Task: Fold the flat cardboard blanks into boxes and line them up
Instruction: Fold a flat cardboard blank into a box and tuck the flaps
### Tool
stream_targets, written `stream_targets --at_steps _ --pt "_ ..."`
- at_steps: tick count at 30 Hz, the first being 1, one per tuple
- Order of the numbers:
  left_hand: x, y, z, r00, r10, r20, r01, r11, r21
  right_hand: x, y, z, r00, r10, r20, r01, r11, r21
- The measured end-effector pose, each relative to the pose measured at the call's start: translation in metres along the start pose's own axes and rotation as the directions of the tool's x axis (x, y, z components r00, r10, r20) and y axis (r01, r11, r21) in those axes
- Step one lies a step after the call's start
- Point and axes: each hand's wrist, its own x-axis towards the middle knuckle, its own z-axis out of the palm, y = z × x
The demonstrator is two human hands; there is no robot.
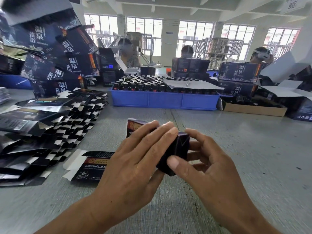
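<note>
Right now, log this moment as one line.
step: folding | left hand: holds small dark box | right hand: pinches box end | flat blank: waiting

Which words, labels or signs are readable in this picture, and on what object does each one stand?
"温泉苗浴": white characters on the dark folded boxes piled at the far left.
"温泉苗浴": on the dark box at the far right.
"B区": on the hanging sign at the top right; its upper line is cut off.
Flat blank beside the left hand: print too blurred.
Box in both hands, right hand: print not readable.
</note>
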Motion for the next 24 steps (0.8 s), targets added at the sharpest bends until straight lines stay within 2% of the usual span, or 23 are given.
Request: stream_targets --at_steps 3,5,7,9,11,12,14,15,17,19,22,24 --pt "0.0 0.002 0.001 0.996 0.082 0.034 -0.082 0.997 -0.002 0.001 0.001 0.004 0.998 0.065 0.015 -0.065 0.998 -0.006" --pt "0.0 0.003 0.002 0.996 0.081 0.036 -0.082 0.996 0.022 0.006 0.003 0.003 0.993 0.119 -0.001 -0.118 0.991 0.061" --pt "-0.001 0.004 0.002 1.0 -0.021 -0.017 0.021 0.999 0.034 0.011 0.008 -0.002 0.981 0.195 -0.013 -0.191 0.97 0.153" --pt "-0.001 0.002 -0.001 0.966 -0.241 -0.098 0.236 0.97 -0.054 0.016 0.014 -0.007 0.961 0.273 0.03 -0.273 0.934 0.231" --pt "0.001 0.0 -0.006 0.858 -0.505 -0.093 0.466 0.842 -0.271 0.018 0.019 -0.009 0.941 0.322 0.103 -0.338 0.902 0.268" --pt "0.002 -0.003 -0.007 0.786 -0.617 -0.034 0.552 0.727 -0.409 0.018 0.02 -0.009 0.933 0.332 0.139 -0.358 0.895 0.265" --pt "0.005 -0.01 -0.007 0.654 -0.742 0.147 0.645 0.447 -0.62 0.018 0.02 -0.006 0.926 0.322 0.198 -0.36 0.909 0.208" --pt "0.006 -0.014 -0.007 0.624 -0.749 0.223 0.654 0.345 -0.673 0.017 0.019 -0.005 0.922 0.312 0.231 -0.351 0.923 0.158" --pt "0.007 -0.018 -0.007 0.621 -0.713 0.325 0.634 0.215 -0.742 0.016 0.017 -0.002 0.902 0.313 0.298 -0.35 0.934 0.077" --pt "0.007 -0.019 -0.007 0.646 -0.666 0.374 0.597 0.134 -0.791 0.015 0.018 0.0 0.887 0.308 0.343 -0.337 0.941 0.027" --pt "0.006 -0.019 -0.008 0.691 -0.642 0.331 0.542 0.159 -0.825 0.015 0.016 0.001 0.915 0.269 0.302 -0.281 0.96 -0.004" --pt "0.006 -0.018 -0.009 0.712 -0.636 0.298 0.534 0.214 -0.818 0.017 0.015 -0.003 0.956 0.217 0.196 -0.229 0.973 0.039"
